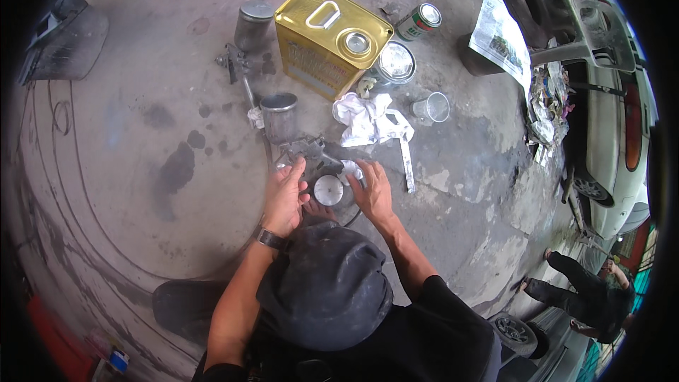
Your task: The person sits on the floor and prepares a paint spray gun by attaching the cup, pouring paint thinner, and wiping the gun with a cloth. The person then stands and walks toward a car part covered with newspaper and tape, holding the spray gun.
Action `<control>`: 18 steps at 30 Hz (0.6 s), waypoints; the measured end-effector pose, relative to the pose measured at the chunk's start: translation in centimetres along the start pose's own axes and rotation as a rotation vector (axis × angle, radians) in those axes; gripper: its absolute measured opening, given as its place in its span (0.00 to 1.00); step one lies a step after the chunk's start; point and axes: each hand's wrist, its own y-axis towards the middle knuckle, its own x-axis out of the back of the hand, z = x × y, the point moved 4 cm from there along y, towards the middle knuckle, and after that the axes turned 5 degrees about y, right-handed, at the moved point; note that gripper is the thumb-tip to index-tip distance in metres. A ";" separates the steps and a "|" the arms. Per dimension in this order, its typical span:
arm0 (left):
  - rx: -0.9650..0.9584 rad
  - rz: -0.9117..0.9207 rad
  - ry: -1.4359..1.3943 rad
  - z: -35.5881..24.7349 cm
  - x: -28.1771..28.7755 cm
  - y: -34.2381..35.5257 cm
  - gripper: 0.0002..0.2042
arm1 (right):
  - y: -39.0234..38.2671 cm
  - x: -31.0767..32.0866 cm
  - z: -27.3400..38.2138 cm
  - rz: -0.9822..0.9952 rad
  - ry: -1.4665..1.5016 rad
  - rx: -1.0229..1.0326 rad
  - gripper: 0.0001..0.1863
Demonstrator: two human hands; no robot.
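A dark metal spray gun [311, 150] is in front of me, its body tilted over the floor. My left hand [284, 201] is closed on it, thumb uppermost. My right hand [373, 192] has its fingers curled round a crumpled white rag [350, 169] against the gun's right side. Between my hands shows a round silver lid [328, 189]. Just beyond the gun stands an open grey metal cup [281, 122]. Farther right lie a larger white rag [362, 119] and a pale flat strip [407, 163].
A gold rectangular can [332, 28] stands ahead, with a round tin [396, 64], a small can [419, 22] and a clear cup [433, 107] near it. A second spray gun [232, 64] lies beside a lidded metal cup [253, 26]. Cars [615, 155] and another person [587, 293] are at right.
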 end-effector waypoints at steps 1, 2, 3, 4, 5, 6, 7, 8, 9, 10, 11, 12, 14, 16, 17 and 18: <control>0.038 -0.002 0.005 0.9 0.3 0.4 0.20 | 1.0 -0.5 0.3 0.076 0.058 0.002 0.22; 0.052 0.108 0.100 2.1 0.4 0.8 0.22 | 2.2 -1.1 0.7 0.153 0.118 0.005 0.24; -0.066 0.162 0.308 3.7 0.6 1.7 0.20 | 3.5 -1.8 1.0 0.230 0.179 0.019 0.25; -0.184 0.218 0.518 5.9 0.5 2.8 0.18 | 4.9 -2.9 0.9 0.319 0.182 0.003 0.27; -0.299 0.270 0.732 7.0 0.1 3.3 0.16 | 6.1 -4.2 0.4 0.407 0.188 -0.016 0.29; -0.529 0.218 0.985 6.5 -0.6 2.9 0.17 | 7.1 -5.2 0.1 0.501 0.193 -0.032 0.31; -0.760 0.157 1.234 6.1 -1.4 2.3 0.19 | 7.9 -6.0 -0.4 0.591 0.328 -0.154 0.30; -0.992 0.084 1.480 5.9 -2.1 1.8 0.21 | 8.5 -6.8 -0.7 0.682 0.460 -0.275 0.31; -0.958 0.133 1.538 6.3 -2.3 2.3 0.22 | 9.0 -7.6 -0.9 0.773 0.589 -0.397 0.31; -0.922 0.181 1.596 6.7 -2.4 2.8 0.23 | 8.9 -9.3 -2.0 0.894 0.465 -0.353 0.30; -0.883 0.223 1.649 7.0 -2.3 3.3 0.24 | 9.1 -9.6 -1.8 0.933 0.466 -0.367 0.30; -0.893 0.207 1.679 6.9 -2.2 3.3 0.26 | 9.0 -9.7 -1.5 0.971 0.465 -0.382 0.30; -0.922 0.177 1.640 8.8 -1.7 4.7 0.30 | 8.6 -9.7 -0.6 0.961 0.487 -0.337 0.33; -0.938 0.140 1.639 9.5 -2.0 5.0 0.32 | 7.5 -9.1 -0.2 0.898 0.428 -0.273 0.23; -0.925 0.131 1.663 9.7 -2.2 5.0 0.32 | 7.1 -8.3 0.4 0.832 0.410 -0.232 0.23; -0.916 0.127 1.687 9.8 -2.6 4.9 0.32 | 6.9 -7.3 1.3 0.742 0.410 -0.075 0.23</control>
